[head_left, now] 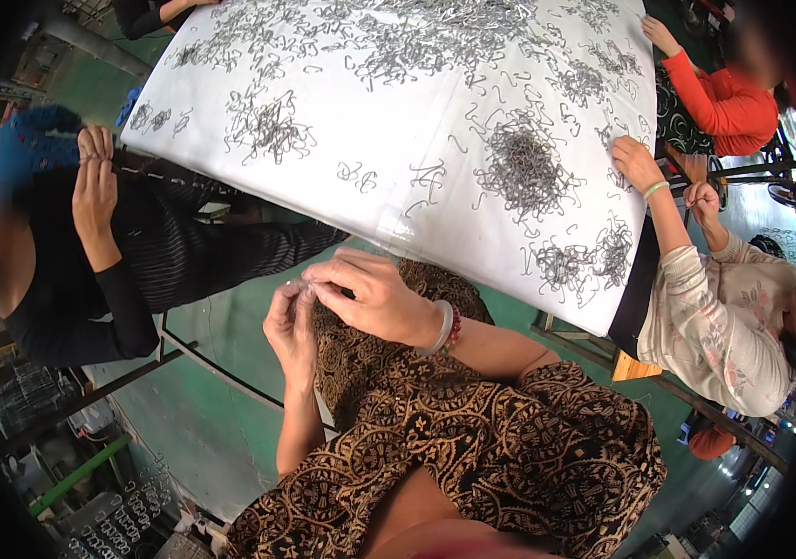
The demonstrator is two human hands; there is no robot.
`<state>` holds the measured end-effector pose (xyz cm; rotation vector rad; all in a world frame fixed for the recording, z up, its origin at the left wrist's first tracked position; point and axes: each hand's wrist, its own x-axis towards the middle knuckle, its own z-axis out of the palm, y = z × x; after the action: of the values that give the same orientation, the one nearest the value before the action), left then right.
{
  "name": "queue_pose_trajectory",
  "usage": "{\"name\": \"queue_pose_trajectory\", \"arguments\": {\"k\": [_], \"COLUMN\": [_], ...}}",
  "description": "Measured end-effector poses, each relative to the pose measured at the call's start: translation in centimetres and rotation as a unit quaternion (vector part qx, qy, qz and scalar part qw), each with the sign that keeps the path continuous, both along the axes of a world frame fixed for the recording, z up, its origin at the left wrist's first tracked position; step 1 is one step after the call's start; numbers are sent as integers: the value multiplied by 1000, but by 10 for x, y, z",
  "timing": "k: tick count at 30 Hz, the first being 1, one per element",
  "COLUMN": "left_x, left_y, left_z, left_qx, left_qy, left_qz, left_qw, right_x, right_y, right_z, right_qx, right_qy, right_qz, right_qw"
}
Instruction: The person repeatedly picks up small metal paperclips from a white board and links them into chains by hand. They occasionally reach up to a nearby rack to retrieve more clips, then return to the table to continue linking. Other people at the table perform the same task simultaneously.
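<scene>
- Below the near edge of the tabletop [416, 210], over the person's lap, the left hand [291, 326] and the right hand [370, 293] meet, fingertips touching.
- Both sets of fingers are pinched almost closed around one small metal hook [299, 282], of which only a pale sliver shows between them.
- That hook is too small and too covered to tell which way it points or how its long axis lies.
- Right-hand fingers [328, 275] reach leftward over the top of it; left-hand fingers [297, 300] rise to it from below.
- On the right wrist sit a pale bangle [442, 326] and a red bead bracelet [455, 329], side by side.
- A white sheet covers the tabletop, and loose grey wire hooks lie scattered across it, pointing every way.
- One dense heap of hooks [523, 168] lies toward the right side; a smaller clump [267, 126] lies toward the left.
- At lower left, by the floor, a dark rack [118, 522] carries rows of hooks; its detail is blurred.
- Three other people sit around the tabletop: one in black at the left with hands [95, 177] together, one in a pale flowered top [724, 326] at the right with a hand [635, 163] on the hooks, and one in a red top [728, 102] further back.
</scene>
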<state>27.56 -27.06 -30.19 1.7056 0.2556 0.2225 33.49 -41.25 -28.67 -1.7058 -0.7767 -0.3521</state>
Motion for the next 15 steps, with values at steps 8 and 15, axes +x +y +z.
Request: {"name": "queue_pose_trajectory", "arguments": {"k": [8, 15], "left_x": [0, 127], "left_y": [-7, -29], "left_z": [0, -10], "left_qx": [15, 178], "left_qy": [-70, -64], "left_qz": [23, -181], "left_qw": [997, 965], "right_x": [2, -1], "right_y": [-17, -29], "right_z": [1, -5], "right_qx": [140, 143], "right_qy": [186, 226], "right_qz": [81, 145], "right_qw": [969, 953]}}
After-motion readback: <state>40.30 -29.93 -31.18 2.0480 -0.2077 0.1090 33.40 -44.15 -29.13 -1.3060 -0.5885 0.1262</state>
